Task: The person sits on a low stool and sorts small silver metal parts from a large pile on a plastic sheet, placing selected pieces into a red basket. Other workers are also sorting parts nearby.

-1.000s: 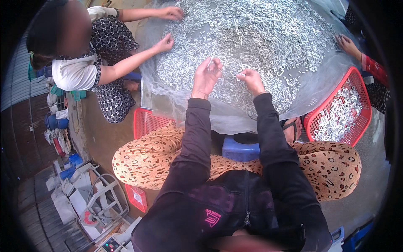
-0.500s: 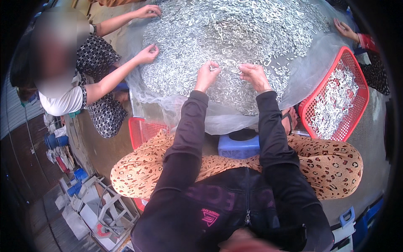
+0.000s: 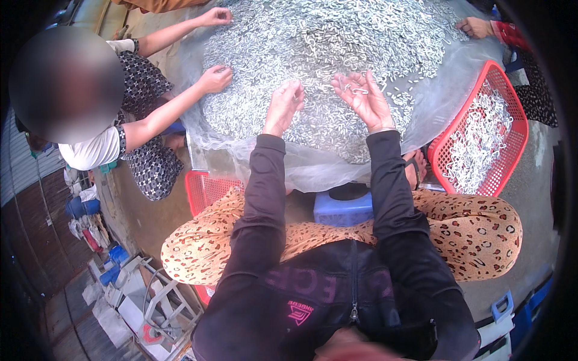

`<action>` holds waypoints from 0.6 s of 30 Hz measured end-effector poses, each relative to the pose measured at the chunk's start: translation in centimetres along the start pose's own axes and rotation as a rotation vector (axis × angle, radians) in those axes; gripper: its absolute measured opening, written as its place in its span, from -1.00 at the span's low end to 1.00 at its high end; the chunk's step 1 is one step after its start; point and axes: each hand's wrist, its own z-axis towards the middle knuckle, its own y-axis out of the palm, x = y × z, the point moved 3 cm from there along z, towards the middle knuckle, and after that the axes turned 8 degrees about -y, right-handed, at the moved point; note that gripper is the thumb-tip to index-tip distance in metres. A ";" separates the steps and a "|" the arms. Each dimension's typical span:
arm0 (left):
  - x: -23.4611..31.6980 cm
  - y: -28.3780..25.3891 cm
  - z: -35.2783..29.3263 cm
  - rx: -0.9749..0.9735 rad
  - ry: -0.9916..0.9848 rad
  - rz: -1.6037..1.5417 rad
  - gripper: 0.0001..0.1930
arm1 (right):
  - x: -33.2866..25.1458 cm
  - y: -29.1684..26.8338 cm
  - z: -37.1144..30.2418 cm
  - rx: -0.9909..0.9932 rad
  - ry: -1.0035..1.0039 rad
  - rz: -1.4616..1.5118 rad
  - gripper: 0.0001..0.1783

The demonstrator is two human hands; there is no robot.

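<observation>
A wide heap of small silvery-white metal links [image 3: 259,120] covers a translucent plastic sheet [image 3: 307,177] in front of me. Over its near part, my left hand [image 3: 284,107] is closed with thumb and fingertips together; whatever they hold is too small to make out. To the right of it, my right hand [image 3: 366,103] is turned palm up with its fingers partly spread. A few white hook-shaped links [image 3: 359,91] lie across its fingers. The two hands are apart, and loose links lie between and beyond them.
A red perforated basket [image 3: 442,171] at the right holds many white links. Another red basket [image 3: 208,188] is by my left knee, and a blue plastic stool [image 3: 343,209] stands between my legs. Two co-workers' hands [image 3: 217,78] reach in from the left; another's hand [image 3: 475,27] from the right.
My hands have drawn apart, the left one moving left and nearer me. My right hand has turned palm up and opened out, showing links. The right co-worker's hand has shifted inward to the heap.
</observation>
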 end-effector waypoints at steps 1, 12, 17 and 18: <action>0.6 0.8 -0.5 -0.099 0.032 -0.201 -0.81 | 0.2 0.2 0.0 -0.016 0.021 0.040 -0.51; 0.3 4.2 0.9 0.154 -0.057 0.466 -0.70 | 0.2 0.3 -0.3 -0.045 0.034 -0.371 -0.01; -1.3 5.3 1.5 0.300 -0.087 0.759 -0.74 | 0.4 0.5 -0.3 -0.018 0.085 -0.471 0.04; -1.1 5.3 1.4 0.255 -0.067 0.698 -0.77 | 0.3 0.5 -0.3 0.012 0.078 -0.502 0.05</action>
